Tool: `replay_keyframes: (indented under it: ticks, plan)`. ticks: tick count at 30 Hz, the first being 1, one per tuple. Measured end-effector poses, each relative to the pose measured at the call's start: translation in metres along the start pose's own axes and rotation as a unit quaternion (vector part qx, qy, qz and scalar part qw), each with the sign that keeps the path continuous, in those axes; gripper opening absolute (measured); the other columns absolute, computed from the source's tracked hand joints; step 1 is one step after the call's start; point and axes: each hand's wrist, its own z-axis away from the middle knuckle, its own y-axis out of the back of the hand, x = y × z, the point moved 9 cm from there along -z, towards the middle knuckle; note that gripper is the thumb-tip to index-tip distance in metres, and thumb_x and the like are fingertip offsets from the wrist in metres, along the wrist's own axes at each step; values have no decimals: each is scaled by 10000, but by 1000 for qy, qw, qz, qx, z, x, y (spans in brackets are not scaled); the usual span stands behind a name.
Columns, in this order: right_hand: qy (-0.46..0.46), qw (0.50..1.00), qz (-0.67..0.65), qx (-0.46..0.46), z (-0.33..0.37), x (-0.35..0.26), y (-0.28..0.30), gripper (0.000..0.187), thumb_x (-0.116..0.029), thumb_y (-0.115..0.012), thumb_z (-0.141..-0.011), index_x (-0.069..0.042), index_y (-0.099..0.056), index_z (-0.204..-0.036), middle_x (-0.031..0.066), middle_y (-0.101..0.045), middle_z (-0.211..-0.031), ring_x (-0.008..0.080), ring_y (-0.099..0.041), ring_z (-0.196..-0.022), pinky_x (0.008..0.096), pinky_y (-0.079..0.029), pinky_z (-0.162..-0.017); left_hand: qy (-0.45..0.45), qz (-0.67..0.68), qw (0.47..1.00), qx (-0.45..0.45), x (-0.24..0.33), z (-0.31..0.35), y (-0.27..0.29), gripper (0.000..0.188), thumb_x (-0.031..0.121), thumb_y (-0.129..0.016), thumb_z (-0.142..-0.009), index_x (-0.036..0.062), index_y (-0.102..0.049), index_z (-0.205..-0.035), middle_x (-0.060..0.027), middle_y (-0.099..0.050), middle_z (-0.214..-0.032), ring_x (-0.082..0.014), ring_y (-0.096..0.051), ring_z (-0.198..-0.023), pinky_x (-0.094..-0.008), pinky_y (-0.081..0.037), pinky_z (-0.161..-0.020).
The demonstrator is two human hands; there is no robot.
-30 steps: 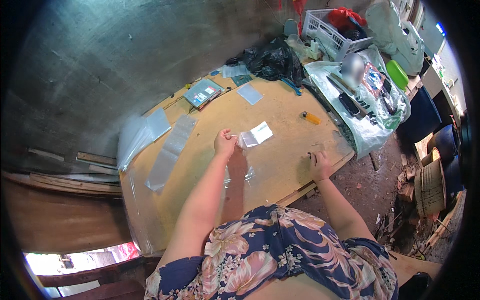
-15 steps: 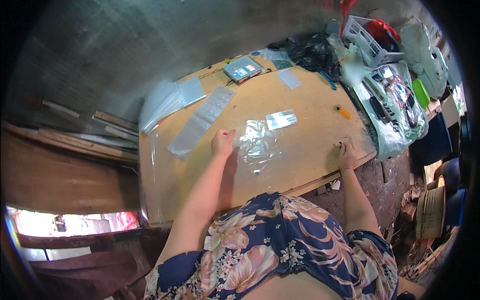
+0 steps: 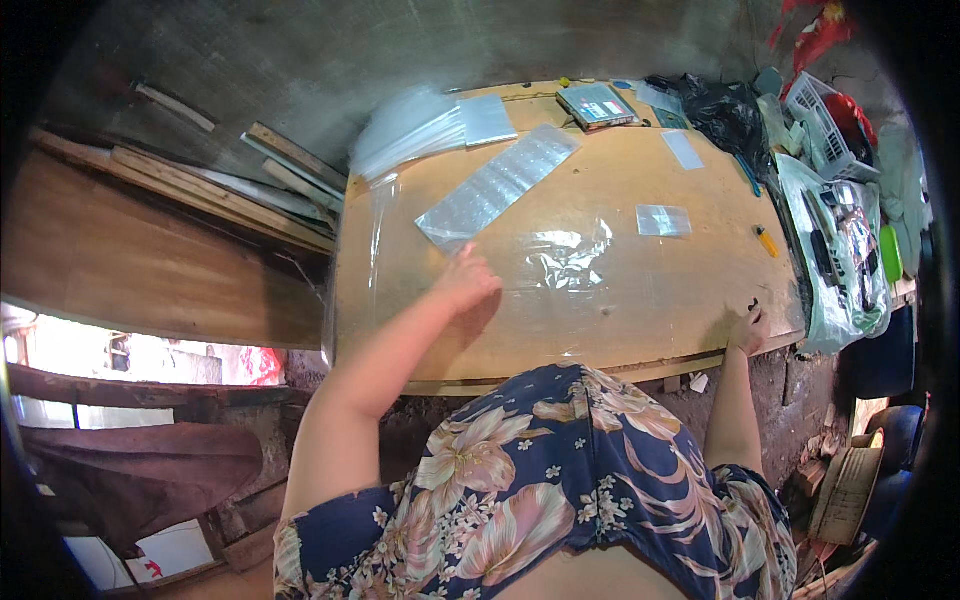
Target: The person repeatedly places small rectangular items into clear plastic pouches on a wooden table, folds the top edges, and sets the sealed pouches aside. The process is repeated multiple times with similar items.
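My left hand [image 3: 468,281] is over the left-middle of the table, its index finger stretched toward the lower end of a clear plastic strip [image 3: 500,188]; whether it touches cannot be told. Nothing shows in that hand. To its right lies crinkled clear plastic film [image 3: 570,258], shiny with reflections. Close to the table's front right corner, my right hand [image 3: 745,330] is closed, with a small dark object [image 3: 754,304] showing at its fingertips; its kind is too small to make out. A small clear packet [image 3: 664,220] rests between the film and a yellow lighter [image 3: 766,241].
The wooden tabletop [image 3: 640,310] carries a stack of clear plastic sleeves [image 3: 410,135], a flat box [image 3: 597,106] and another small clear sleeve [image 3: 683,150] toward the back. A black bag [image 3: 722,115], a white crate [image 3: 830,125] and a filled plastic bag [image 3: 840,250] line the right side.
My left hand has left the crinkled film's edge and reached toward the plastic strip, its index finger now extended. My right hand stays near the front right corner. The whole view has shifted.
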Motion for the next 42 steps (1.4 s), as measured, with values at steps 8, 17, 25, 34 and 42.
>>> replay_keyframes:
  ticks: [8, 17, 25, 34, 42]
  plan:
    - [-30, 999, 24, 34, 0, 16, 3, 265, -255, -502, -938, -24, -632, -947, 139, -659, -872, 275, -626, -764, 387, -480, -687, 325, 265, 865, 276, -37, 91, -11, 357, 168, -512, -873, 139, -575, -1223, -133, -496, -1300, -310, -385, -1294, -571, -234, -1066]
    - [-164, 903, -372, -137, 20, -77, -13, 230, -217, -492, -965, -16, -601, -940, 47, -600, -748, 98, -548, -563, 243, -435, -493, 359, 116, 911, 167, -34, 95, -26, 417, 343, -509, -899, 286, -527, -1312, -179, -275, -1487, -425, -165, -1390, -664, -140, -1048]
    - [13, 844, -396, -361, 105, -256, -23, 138, -121, -506, -959, -30, -610, -965, 36, -600, -750, 81, -554, -654, 221, -450, -546, 320, 142, 927, 137, -38, 110, -34, 430, 355, -526, -870, 324, -545, -1298, -156, -246, -1508, -416, -150, -1395, -659, -126, -1057]
    - [301, 782, -216, -501, 243, -394, -29, 157, -161, -565, -891, -27, -625, -947, 174, -647, -879, 347, -626, -832, 408, -487, -719, 298, 125, 937, 133, -40, 111, -28, 455, 374, -541, -858, 357, -526, -1313, -152, -232, -1511, -412, -141, -1396, -645, -122, -1065]
    - [400, 719, -133, -552, 306, -432, -56, 152, -197, -546, -883, -81, -620, -947, 173, -625, -935, 368, -608, -881, 452, -487, -730, 298, 117, 942, 103, -47, 110, -32, 446, 475, -502, -887, 393, -503, -1325, -127, -185, -1527, -386, -112, -1403, -618, -116, -1080]
